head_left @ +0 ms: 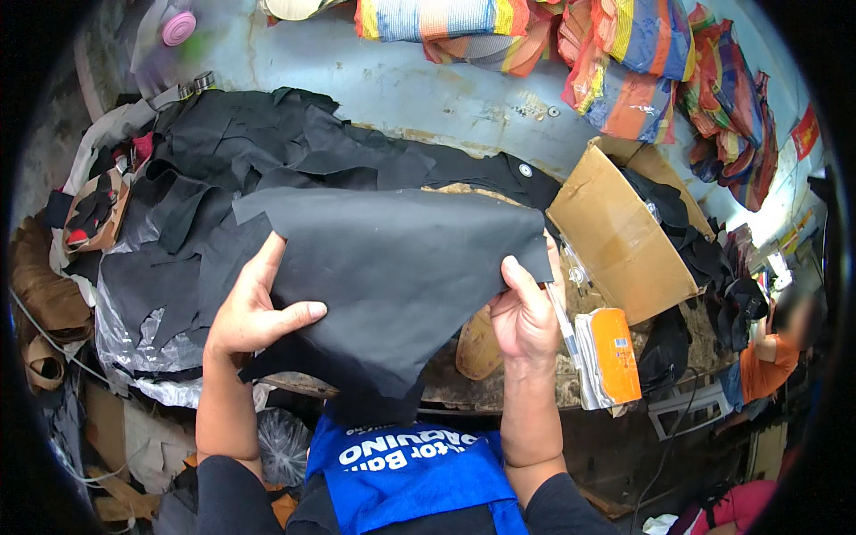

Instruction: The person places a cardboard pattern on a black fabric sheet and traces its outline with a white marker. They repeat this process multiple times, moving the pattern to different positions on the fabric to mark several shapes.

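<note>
A large irregular piece of black leather-like sheet (392, 267) is held up in front of me between both hands. My left hand (254, 312) grips its left side, thumb on top and fingers hidden underneath. At the right corner, my right hand (528, 312) pinches the sheet between thumb and fingers. A slim pale pen-like stick (563, 318) shows beside that hand; whether the hand holds it I cannot tell. The sheet's lower part tapers to a point above my blue apron (392, 473).
Black sheet scraps (241, 134) lie heaped on the worn table (473, 392), partly over clear plastic. An open cardboard box (615, 241) of black pieces stands right, near an orange-covered book (611, 357). Striped sacks (624, 53) line the back. Far right sits another person (771, 370).
</note>
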Available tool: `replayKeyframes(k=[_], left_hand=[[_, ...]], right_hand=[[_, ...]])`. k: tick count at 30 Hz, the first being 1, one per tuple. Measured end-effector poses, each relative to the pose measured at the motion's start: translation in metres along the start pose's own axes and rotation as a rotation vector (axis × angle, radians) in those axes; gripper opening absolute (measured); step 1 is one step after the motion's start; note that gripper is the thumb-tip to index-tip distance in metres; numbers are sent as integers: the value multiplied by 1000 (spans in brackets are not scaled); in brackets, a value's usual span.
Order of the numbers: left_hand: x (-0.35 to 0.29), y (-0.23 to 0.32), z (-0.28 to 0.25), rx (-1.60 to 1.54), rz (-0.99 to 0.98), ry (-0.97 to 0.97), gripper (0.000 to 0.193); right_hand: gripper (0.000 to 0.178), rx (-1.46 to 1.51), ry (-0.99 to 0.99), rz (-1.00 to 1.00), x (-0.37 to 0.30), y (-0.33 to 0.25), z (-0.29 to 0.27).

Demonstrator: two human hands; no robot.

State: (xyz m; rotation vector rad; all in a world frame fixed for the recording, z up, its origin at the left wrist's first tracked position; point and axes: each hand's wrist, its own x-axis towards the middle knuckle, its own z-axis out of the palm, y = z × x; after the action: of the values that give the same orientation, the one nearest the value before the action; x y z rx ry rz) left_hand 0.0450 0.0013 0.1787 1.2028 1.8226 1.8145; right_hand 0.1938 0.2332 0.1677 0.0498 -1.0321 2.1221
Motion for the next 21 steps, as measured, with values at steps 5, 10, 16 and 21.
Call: replayKeyframes(k=[5,10,16,21], left_hand=[[8,9,-9,30,5,-84,93],[12,13,-2,-105,-48,-8,91],[8,18,28,-336,-59,266,85],[-4,7,26,-438,-66,242,79]], right_hand=[[46,-126,-25,-49,1,2,-3],[50,-118,1,-110,4,-1,6],[73,-175,-258,181,-14,10,32],[72,-168,-244,213,-18,15,36]])
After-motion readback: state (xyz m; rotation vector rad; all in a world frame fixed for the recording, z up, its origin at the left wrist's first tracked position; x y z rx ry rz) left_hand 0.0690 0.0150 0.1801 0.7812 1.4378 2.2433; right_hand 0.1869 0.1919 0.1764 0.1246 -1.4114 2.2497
